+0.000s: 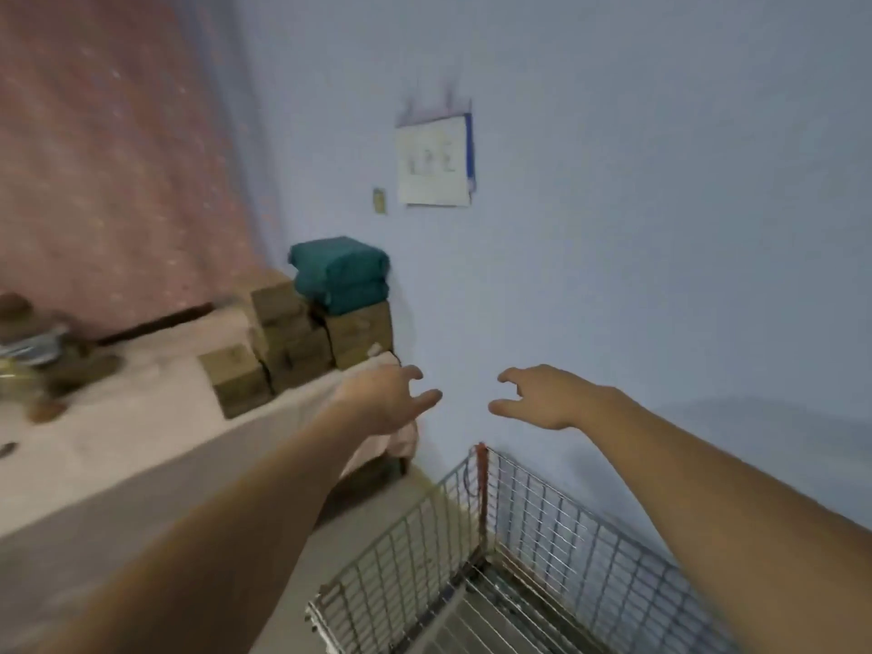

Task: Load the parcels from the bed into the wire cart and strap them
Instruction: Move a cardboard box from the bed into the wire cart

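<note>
Fingers of both hands spread and empty, left hand nearer the parcels stacked up-left on the bed.

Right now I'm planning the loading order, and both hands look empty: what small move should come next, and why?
Probably reach both hands to the nearest brown parcel at the stack's front. The left hand and right hand hang open in the air, holding nothing; the wire cart shows no parcels inside, while the boxes sit on the bed.

Parcels stacked on bed — wire cart to its right.
</note>
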